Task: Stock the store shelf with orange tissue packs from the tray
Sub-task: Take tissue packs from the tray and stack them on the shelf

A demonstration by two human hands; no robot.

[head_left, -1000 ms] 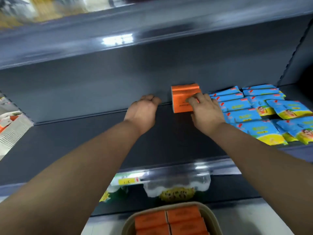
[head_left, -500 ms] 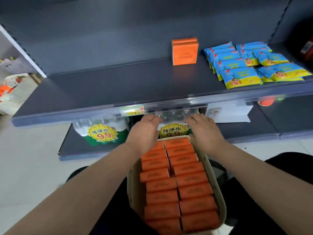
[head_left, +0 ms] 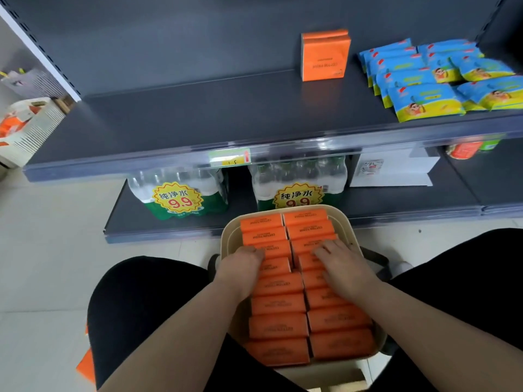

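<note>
Dark grey store shelf (head_left: 198, 117), pale tiled floor (head_left: 51, 250) below it. One upright pack (head_left: 325, 56), orange, stands at the back of the shelf against the rear panel, print facing out and upside down. Just to its right, not touching, are blue-and-yellow packets (head_left: 424, 94) in overlapping rows. Yellow price tag (head_left: 229, 158) in the shelf's front rail. The lower shelf has two shrink-wrapped water bottle packs (head_left: 178, 190) with 9.9 stickers and a white box (head_left: 396, 171) to their right. The beige tray (head_left: 226, 239) sits low between the person's black-clad legs (head_left: 147, 306), in front of the lower shelf. It's full of orange tissue packs (head_left: 278, 304), two columns lying flat and tight side by side. Both hands are in the tray, around the third and fourth rows from the far end. Left hand (head_left: 240, 267) is on the left column, palm down, fingers curled, tips tucked down at a pack's edge. Cannot tell if it actually has a grip on that pack or is only resting there. Right hand (head_left: 345, 267) is on the right column, palm down, fingers fairly straight and slightly spread, lying on the pack tops with nothing gripped. No pack is lifted out of the rows.
</note>
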